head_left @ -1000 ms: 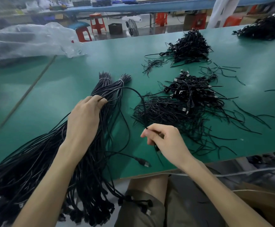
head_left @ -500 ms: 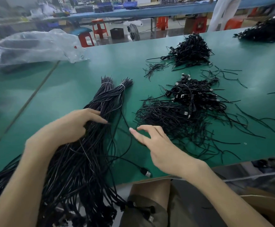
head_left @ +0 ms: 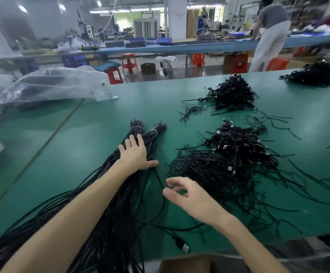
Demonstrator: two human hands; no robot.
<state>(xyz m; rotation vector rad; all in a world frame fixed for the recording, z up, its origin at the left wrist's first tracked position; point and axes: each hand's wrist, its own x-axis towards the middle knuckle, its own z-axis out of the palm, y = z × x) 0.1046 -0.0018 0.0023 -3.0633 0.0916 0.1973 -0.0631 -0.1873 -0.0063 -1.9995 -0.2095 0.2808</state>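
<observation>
Fingers [head_left: 140, 142] of the left hand [head_left: 135, 155] lie straight and slightly spread, pressed flat on top of the cable bundle [head_left: 117, 223], with the thumb stretched out to the right. They grip nothing; the palm simply rests on the cables.

The bundle is long and black. It runs from the near left edge of the green table [head_left: 81, 144] up toward the middle, where its far ends are bound by two white ties [head_left: 154, 131], just beyond the fingertips.

The right hand [head_left: 191, 198] hovers nearer the table's front edge. Its fingers [head_left: 177, 181] are loosely curled, and the thumb and forefinger stand apart with bare table showing between them, so nothing is pinched. A single loose cable [head_left: 161, 180] runs from under the left thumb past the right thumb tip; whether it touches the thumb I cannot tell. It curves on to a plug [head_left: 184, 247] lying near the table's front edge.

To the right of both hands spreads a tangled heap of short cables [head_left: 229, 154]. A second heap [head_left: 233, 93] lies farther back and a third [head_left: 315, 73] sits at the far right. A crumpled clear plastic bag [head_left: 58, 85] lies on the far left of the table.
</observation>
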